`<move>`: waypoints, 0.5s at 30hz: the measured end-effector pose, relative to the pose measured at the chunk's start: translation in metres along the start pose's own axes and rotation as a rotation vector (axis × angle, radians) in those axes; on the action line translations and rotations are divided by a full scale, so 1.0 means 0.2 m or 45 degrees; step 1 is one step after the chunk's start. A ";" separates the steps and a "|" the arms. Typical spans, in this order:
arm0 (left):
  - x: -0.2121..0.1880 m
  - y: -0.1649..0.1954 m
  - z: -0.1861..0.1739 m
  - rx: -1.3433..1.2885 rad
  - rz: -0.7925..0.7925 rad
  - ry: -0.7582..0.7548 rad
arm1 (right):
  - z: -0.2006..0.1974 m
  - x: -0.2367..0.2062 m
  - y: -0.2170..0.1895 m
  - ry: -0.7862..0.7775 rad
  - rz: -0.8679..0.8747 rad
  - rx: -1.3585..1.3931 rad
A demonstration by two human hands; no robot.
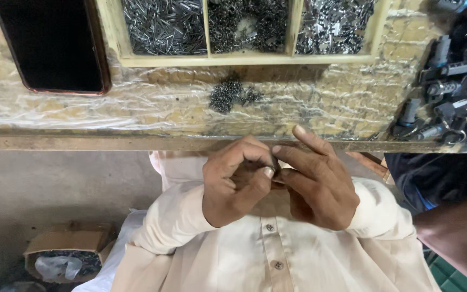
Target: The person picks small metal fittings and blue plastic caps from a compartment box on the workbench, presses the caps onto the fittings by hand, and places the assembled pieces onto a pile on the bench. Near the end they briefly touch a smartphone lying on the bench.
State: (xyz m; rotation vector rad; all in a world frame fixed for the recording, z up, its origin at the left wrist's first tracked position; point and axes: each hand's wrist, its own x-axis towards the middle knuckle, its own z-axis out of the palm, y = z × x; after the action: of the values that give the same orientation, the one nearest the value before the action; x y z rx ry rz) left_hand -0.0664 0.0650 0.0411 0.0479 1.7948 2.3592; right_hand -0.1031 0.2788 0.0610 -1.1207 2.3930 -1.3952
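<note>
My left hand (232, 186) and my right hand (315, 186) meet in front of my chest, just below the table's front edge (82, 143). Their fingertips pinch a small dark metal part (275, 166) between them, and the fingers hide most of it. My right index finger sticks out towards the table. A small heap of dark metal bits (229, 95) lies on the plastic-covered tabletop just beyond the hands.
A wooden tray (244, 60) with three compartments of metal pins and pieces stands at the back. A black phone (52, 46) lies at the left, and a pile of grey metal parts (455, 81) at the right. Another person's arm (455, 227) is lower right. A cardboard box (68, 251) sits on the floor.
</note>
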 end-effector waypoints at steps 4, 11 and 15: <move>0.00 0.00 -0.03 -0.039 -0.027 -0.077 | -0.01 0.05 0.01 -0.019 -0.054 -0.024; -0.02 -0.01 -0.05 -0.120 -0.045 -0.059 | 0.00 0.19 -0.07 0.069 0.490 0.503; 0.01 -0.02 -0.07 -0.495 -0.152 0.020 | -0.17 0.32 -0.07 -0.045 -0.022 -0.368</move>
State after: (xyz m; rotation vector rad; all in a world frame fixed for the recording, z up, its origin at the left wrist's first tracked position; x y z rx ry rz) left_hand -0.0693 0.0527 0.0331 -0.1252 1.2750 2.5756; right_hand -0.1567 0.2555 0.1042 -1.2193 2.6249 -1.0465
